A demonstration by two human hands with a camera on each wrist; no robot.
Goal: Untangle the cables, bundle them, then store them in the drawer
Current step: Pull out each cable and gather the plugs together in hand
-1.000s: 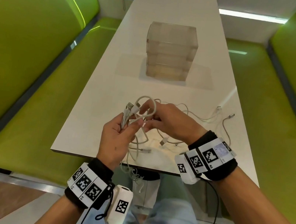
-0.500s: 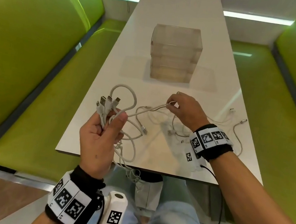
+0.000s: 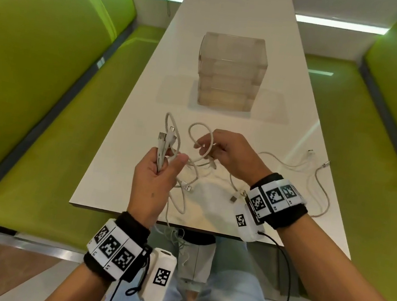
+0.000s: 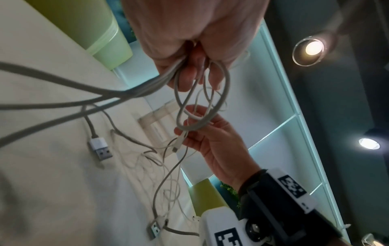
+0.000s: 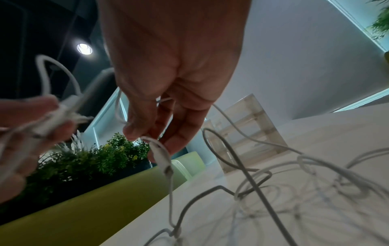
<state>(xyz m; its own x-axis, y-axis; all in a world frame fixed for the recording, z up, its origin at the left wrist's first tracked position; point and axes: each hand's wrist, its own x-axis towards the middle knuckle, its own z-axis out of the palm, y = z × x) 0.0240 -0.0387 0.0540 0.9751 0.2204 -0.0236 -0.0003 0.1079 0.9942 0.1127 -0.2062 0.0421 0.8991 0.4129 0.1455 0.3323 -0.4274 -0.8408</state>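
Several white cables [image 3: 294,165] lie tangled on the near end of the white table [image 3: 240,13]. My left hand [image 3: 172,159] grips a bunch of cable ends [image 3: 166,142] upright, plugs pointing up; in the left wrist view the left hand [image 4: 189,69] holds the strands in its curled fingers. Just right of it, my right hand [image 3: 203,146] pinches a loop of one cable [image 3: 202,130] above the table. In the right wrist view a small connector [image 5: 162,156] hangs below the right hand's fingers [image 5: 181,126]. The clear drawer unit [image 3: 232,72] stands shut mid-table, beyond both hands.
Green bench seats [image 3: 47,126] flank the table on both sides. USB plugs [image 3: 187,187] rest on the table near its front edge, and some cable hangs over that edge [image 3: 178,238] toward my lap. Loose cable ends [image 3: 325,166] lie at the right.
My right hand, which had drawn a cable out to the right, has come back toward the left hand with a loop. The left hand still holds its bunch, now nearer the middle.
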